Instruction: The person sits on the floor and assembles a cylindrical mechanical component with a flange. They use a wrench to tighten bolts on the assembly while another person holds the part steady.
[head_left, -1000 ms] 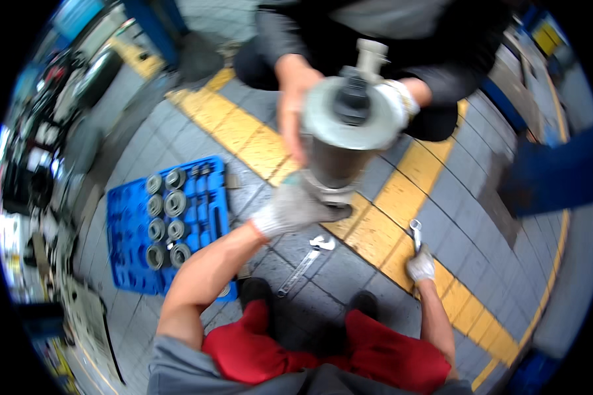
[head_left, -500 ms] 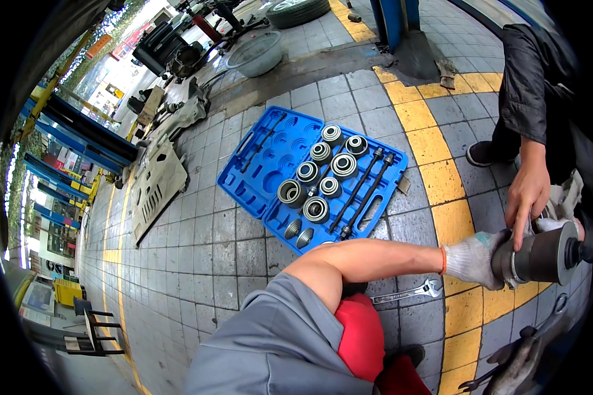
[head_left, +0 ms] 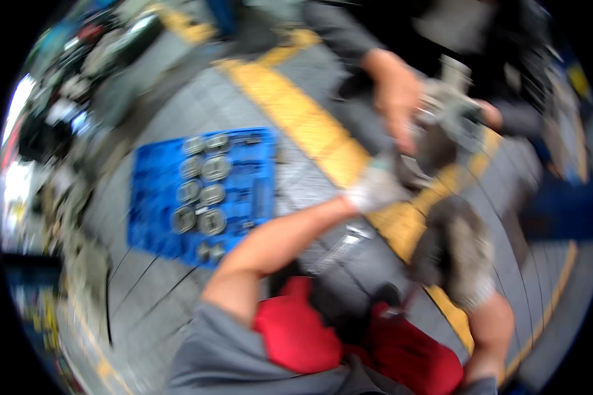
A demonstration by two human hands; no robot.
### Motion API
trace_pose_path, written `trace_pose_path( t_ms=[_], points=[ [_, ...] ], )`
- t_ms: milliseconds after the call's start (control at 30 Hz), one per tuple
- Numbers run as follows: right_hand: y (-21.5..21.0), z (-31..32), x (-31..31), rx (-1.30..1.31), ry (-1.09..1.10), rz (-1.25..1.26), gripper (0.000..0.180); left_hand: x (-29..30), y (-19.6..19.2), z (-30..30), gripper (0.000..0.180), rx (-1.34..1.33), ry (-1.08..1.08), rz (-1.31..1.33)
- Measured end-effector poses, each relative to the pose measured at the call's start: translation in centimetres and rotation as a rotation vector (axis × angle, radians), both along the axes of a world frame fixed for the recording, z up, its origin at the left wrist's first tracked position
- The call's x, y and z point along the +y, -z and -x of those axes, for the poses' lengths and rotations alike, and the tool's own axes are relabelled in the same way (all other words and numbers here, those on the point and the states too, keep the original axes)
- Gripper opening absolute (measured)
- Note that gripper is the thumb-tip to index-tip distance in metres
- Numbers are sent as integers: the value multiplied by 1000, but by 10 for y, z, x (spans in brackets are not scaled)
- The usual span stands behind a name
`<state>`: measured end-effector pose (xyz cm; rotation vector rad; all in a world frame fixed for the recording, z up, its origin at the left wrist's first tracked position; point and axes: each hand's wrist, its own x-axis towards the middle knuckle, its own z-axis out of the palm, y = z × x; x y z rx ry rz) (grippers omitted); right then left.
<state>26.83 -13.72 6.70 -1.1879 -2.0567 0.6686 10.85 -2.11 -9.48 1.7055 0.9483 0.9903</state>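
Note:
Motion blur smears the view. My left hand (head_left: 375, 189), in a pale work glove, reaches forward with its fingers closed against a round metal part (head_left: 412, 172). A co-worker's bare hand (head_left: 396, 92) points down onto the same assembly from the far side. My right hand (head_left: 469, 263), in a dirty glove, is nearer to me on the right, its fingers curled round a bulky dark, roughly cylindrical part (head_left: 435, 240); its exact kind is too blurred to tell. On the floor below my left forearm lies an adjustable wrench (head_left: 339, 250).
To the left an open blue tool case (head_left: 158, 197) holds several round metal sleeves (head_left: 212, 194). A yellow floor stripe (head_left: 296, 125) runs diagonally under the hands. The co-worker's grey sleeve (head_left: 342, 33) comes in from the top. Grey panels (head_left: 89, 276) lie at far left.
My view has swung right, so the case and my left arm appear farther left. My right hand has risen into view with the dark part; before, a wrench showed at that glove.

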Motion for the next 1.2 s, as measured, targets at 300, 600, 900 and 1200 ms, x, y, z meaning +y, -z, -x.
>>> trace_pose_path(
  t_ms=[300,600,900,1200],
  points=[
    [-45,43,9,804,97,827,38,25,14,10,103,-154,43,276],
    [-39,40,22,652,64,693,33,22,49,13,102,-197,121,324],
    [-39,55,24,780,66,662,35,9,41,13,100,-226,210,306],
    [-24,73,28,1140,128,795,42,0,31,18,99,-234,279,288]
  ],
)
